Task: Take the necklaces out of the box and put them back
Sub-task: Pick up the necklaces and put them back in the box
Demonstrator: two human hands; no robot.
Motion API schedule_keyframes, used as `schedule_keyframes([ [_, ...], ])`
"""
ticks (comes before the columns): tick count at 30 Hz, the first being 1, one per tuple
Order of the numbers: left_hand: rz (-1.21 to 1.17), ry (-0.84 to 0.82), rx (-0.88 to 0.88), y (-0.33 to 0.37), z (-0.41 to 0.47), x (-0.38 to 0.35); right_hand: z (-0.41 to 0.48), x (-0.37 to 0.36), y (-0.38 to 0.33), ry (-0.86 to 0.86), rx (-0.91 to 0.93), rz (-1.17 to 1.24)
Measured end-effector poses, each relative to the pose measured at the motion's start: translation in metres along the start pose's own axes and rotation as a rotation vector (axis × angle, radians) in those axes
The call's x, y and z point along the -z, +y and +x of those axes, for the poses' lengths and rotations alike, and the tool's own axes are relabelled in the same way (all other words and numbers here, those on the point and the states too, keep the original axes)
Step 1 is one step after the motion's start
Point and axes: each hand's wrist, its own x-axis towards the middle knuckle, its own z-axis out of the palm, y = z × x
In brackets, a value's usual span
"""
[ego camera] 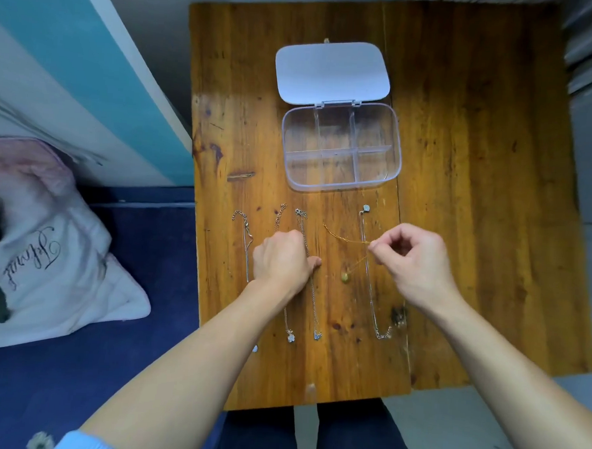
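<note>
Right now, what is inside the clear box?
Nothing shows in the clear box: every compartment looks empty through to the wooden table. Its lid lies open behind. The necklaces are on the table, none hidden inside.

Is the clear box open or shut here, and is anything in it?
Open and empty: the box has its lid flipped back flat on the table, and the wood shows through all its compartments.

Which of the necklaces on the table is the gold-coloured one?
The gold necklace, pinched by the right hand, fourth from the left. Its chain is yellow with a round pendant; the other four are silvery and lie straight.
</note>
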Motion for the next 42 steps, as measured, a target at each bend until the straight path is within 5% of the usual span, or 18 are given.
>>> schedule_keyframes([
  [19, -0.174, -0.073, 0.042, 0.003, 0.002, -0.008, 0.068, 0.066, -0.1, 0.063, 0.219, 0.269],
  [28, -0.195, 0.06, 0.015, 0.004, -0.017, -0.013, 0.133, 0.03, -0.074, 0.065, 0.101, 0.076],
  [37, -0.546, 0.217, -0.286, 0.003, -0.036, 0.009, 0.147, 0.022, -0.053, 0.103, 0.076, -0.202],
  [42, -0.775, 0.224, -0.281, 0.015, -0.044, 0.052, 0.13, 0.017, -0.036, 0.202, 0.072, -0.359],
])
